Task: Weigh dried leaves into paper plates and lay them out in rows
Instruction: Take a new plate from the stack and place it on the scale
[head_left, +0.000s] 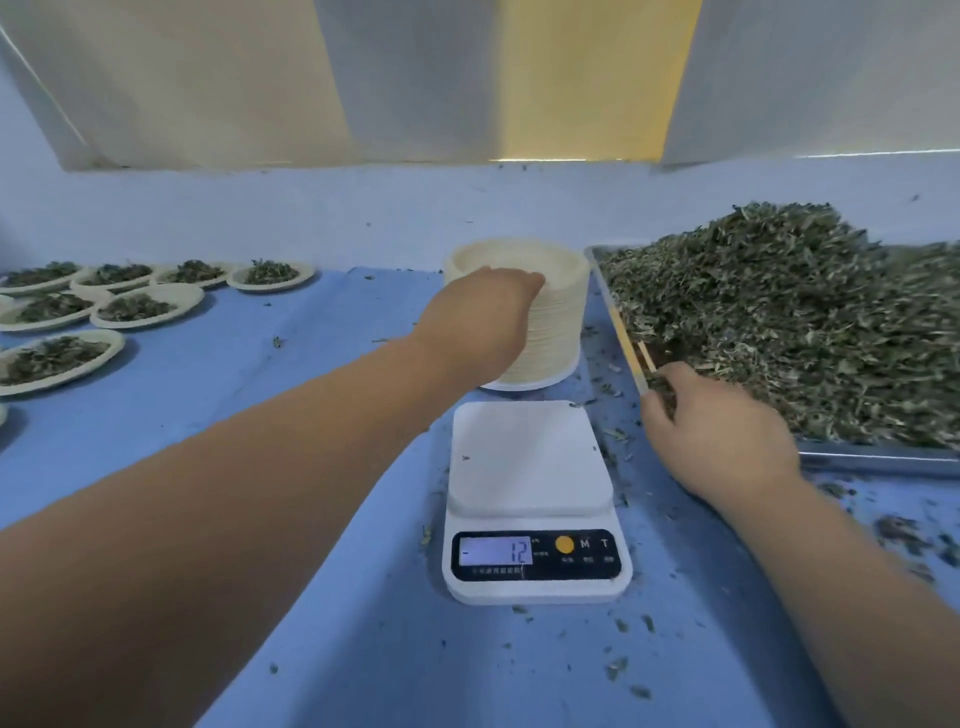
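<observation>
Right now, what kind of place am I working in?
Probably a small herb or tea packing workroom: a digital scale, a metal tray heaped with dried leaves, and rows of filled paper plates.

looks like a small herb-packing workroom; blue-covered table (322, 467), digital scale (530, 499), metal tray (878, 460) heaped with dried leaves (789, 312), rows of filled paper plates (150, 309)

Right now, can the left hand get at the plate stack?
Probably yes: the left hand is on the near top rim of the stack, with nothing between them.
</observation>
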